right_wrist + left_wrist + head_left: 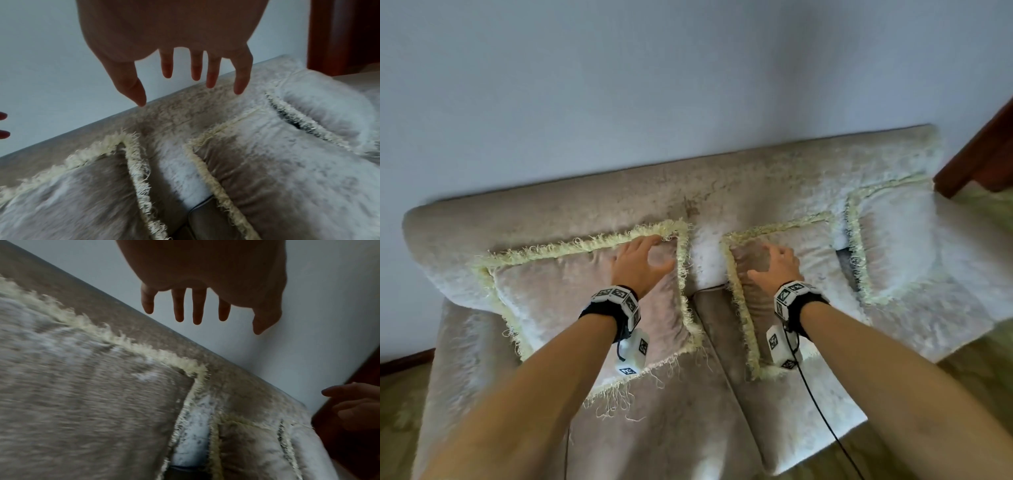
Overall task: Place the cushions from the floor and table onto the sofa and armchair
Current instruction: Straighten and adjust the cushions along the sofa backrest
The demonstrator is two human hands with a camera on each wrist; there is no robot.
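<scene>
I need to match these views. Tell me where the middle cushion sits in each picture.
Head: middle cushion right of centre, under the right hand.
Left wrist: lower right, beyond the gap.
Right wrist: centre-right, below the fingers.
Shared landmark: the pale sofa back strip between two fringed cushions.

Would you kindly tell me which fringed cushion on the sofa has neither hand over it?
The rightmost beige velvet cushion with pale yellow fringe, at the sofa's right end; the other two each lie under a hand.
</scene>
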